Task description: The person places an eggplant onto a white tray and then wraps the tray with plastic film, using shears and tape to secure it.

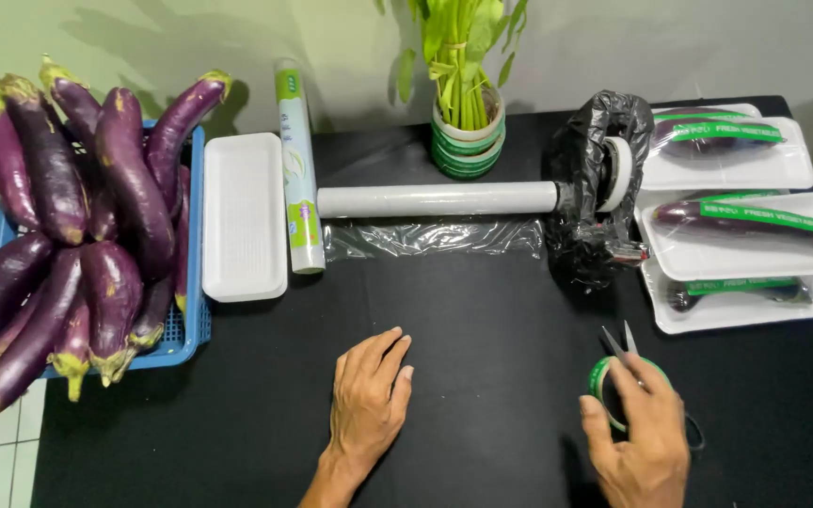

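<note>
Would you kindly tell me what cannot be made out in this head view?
- Green tape roll: mostly covered by the right hand.
- Small scissors: handles hidden under that hand.
- Lowest white foam tray: its wrapped aubergine overlapped by the tray above.
- Blue plastic basket: contents cut off at left edge.

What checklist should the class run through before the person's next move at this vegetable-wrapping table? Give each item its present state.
1. Left hand free: ok, flat on the black table, holding nothing.
2. Right hand on the green tape roll: ok.
3. Scissors within reach: ok, blades show beside the right hand.
4. Cling film pulled out from the roll: ok.
5. Empty white tray ready: ok, beside the blue basket.
6. Aubergines left: ok, basket full.
</note>
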